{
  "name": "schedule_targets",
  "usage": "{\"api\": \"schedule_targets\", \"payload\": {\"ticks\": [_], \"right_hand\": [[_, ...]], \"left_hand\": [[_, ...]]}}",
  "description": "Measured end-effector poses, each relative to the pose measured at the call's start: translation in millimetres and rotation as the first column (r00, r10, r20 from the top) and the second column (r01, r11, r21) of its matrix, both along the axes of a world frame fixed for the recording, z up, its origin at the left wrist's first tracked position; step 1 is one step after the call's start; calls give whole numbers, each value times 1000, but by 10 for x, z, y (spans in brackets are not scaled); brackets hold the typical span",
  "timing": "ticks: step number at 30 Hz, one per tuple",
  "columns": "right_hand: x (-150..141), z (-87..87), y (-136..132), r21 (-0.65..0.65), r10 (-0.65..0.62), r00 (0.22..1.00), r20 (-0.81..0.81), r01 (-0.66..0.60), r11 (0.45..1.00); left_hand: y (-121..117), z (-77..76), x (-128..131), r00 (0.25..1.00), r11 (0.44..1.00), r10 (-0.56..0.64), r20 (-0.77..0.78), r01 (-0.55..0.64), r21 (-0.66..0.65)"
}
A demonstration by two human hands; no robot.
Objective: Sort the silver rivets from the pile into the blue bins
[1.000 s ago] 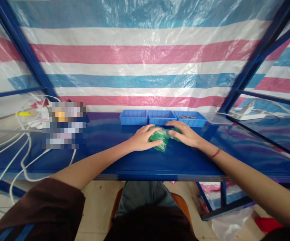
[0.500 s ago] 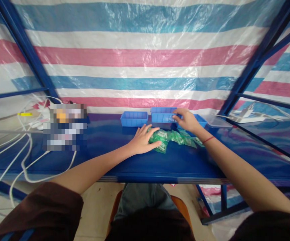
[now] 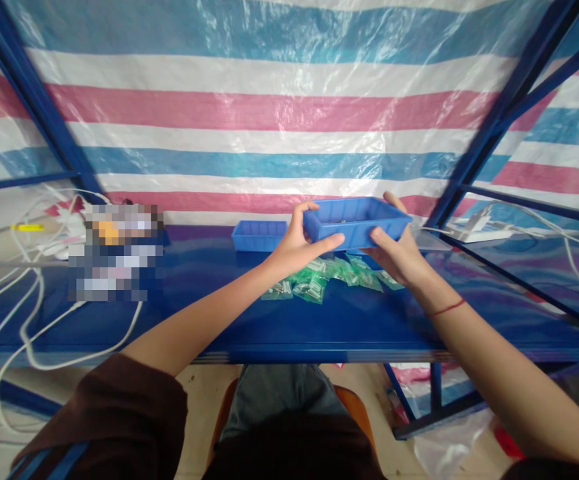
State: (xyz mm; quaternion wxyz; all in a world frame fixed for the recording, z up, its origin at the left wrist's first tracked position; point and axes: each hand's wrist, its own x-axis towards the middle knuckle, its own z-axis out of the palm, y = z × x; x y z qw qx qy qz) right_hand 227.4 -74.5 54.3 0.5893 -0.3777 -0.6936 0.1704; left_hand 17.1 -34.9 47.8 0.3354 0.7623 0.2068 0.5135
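Note:
Between my two hands a blue plastic bin [image 3: 357,228] is held up above the table. My left hand [image 3: 302,240] grips its left end, thumb along the front wall. At its right end my right hand [image 3: 402,250] clasps it, thumb on the front and a finger at the far rim. Small items lie inside the bin, too small to make out. Below it, several small green-and-clear plastic packets [image 3: 314,283] are spread on the blue table [image 3: 269,330]. Another blue bin [image 3: 259,237] stands left of my left hand. A third one is mostly hidden beneath the held bin.
White cables [image 3: 39,320] trail over the table's left side, near a blurred-out pile [image 3: 114,257]. A power strip [image 3: 482,227] with cords sits at the right. Blue metal posts [image 3: 492,133] and a striped plastic sheet [image 3: 269,110] close off the back.
The middle blue bin has been lifted off the table and brought forward. My left hand has left the packets for the bin's left end; my right hand now grips its right end.

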Motion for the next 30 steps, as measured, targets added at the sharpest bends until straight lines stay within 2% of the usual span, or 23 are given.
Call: {"api": "schedule_targets", "payload": {"ticks": [2,3,4,5,7,8,9,10,14,18,21,26,30], "right_hand": [[113,-87,-15,-85,32,982,-184,-48,995],[190,-115,-34,-104,25,966,-256,-53,993],[275,-131,-60,-113,9,951,-310,-47,993],[365,-138,-88,-132,-18,942,-336,-28,991],[535,-131,-145,-187,-74,947,-311,15,982],[603,-119,-170,-198,-106,959,-264,53,979],[654,-103,-191,-202,-130,972,-194,90,975],[686,-83,-208,-200,-151,981,-119,125,972],[632,45,-247,-183,-182,978,100,198,963],[461,214,-229,-129,-131,956,261,170,977],[360,328,-151,-82,-100,908,406,145,986],[172,502,26,3,-67,764,642,86,996],[-62,619,144,35,-43,666,744,25,999]], "left_hand": [[-27,-13,-34,981,999,-24,-192,30,29],[-37,-24,-67,943,999,-17,-334,31,36],[-47,-41,-102,874,999,8,-486,15,43],[-55,-65,-134,774,999,42,-631,-14,49],[-68,-131,-172,556,994,104,-825,-74,76],[-70,-171,-175,479,991,127,-869,-91,95],[-67,-212,-169,440,987,157,-884,-107,122],[-57,-252,-156,433,980,196,-880,-127,156],[35,-375,-118,545,934,351,-762,-259,245],[159,-435,-161,742,933,351,-571,-331,144],[226,-465,-203,849,933,342,-403,-358,37],[278,-491,-215,927,929,307,-215,-341,-142],[285,-483,-205,941,930,300,-159,-325,-170]]}}
